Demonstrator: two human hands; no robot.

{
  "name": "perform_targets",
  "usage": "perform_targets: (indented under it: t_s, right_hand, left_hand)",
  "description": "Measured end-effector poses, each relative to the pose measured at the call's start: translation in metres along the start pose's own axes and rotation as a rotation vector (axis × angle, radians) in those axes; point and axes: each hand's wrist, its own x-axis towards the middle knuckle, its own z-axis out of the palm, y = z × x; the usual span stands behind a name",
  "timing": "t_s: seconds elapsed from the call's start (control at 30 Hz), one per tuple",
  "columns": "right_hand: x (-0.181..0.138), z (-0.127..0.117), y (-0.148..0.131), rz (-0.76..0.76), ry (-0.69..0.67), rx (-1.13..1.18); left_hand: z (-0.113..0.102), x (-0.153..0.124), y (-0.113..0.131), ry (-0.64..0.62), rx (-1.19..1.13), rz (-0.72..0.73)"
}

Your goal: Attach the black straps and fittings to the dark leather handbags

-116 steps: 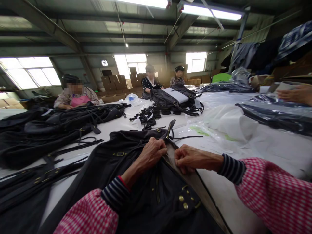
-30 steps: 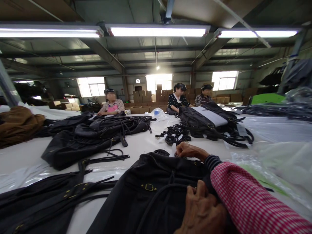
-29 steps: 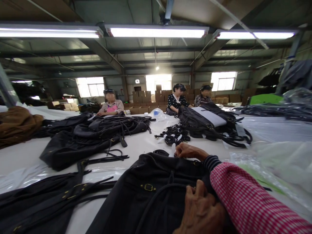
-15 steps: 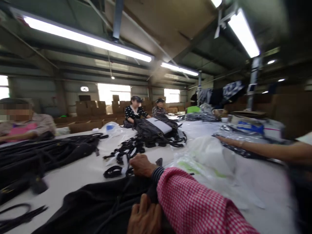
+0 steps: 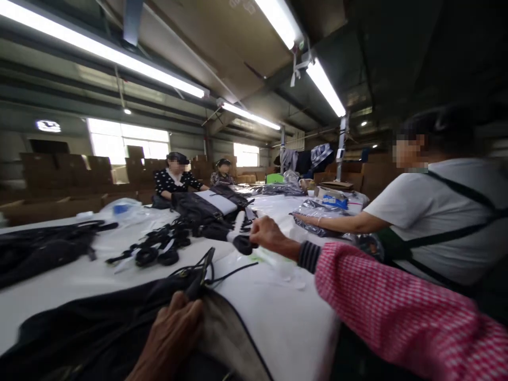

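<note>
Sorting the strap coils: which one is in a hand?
The black coil in the right hand; the other coils lie loose on the white table to its left.

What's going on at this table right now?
The person's left hand rests on a black bag lying at the near edge of the white table. Their right hand is stretched out above the table, gripping a rolled black strap. More rolled straps lie in a loose pile farther back. To the right, a co-worker in a white shirt reaches an arm onto a plastic-wrapped bundle.
</note>
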Motion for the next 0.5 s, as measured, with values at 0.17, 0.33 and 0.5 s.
perform_targets:
  t_s: [0.17, 0.33, 0.5]
  right_hand:
    - [-0.065, 0.016, 0.059, 0.243, -0.111, 0.184]
    - [-0.099, 0.027, 0.071, 0.38, -0.141, 0.308]
    - [-0.123, 0.025, 0.056, 0.387, -0.403, 0.591]
  left_hand:
    - [-0.022, -0.002, 0.018, -0.058, 0.022, 0.001]
    - [-0.03, -0.001, 0.023, -0.089, -0.002, -0.009]
    - [-0.031, -0.001, 0.023, -0.083, -0.016, -0.004]
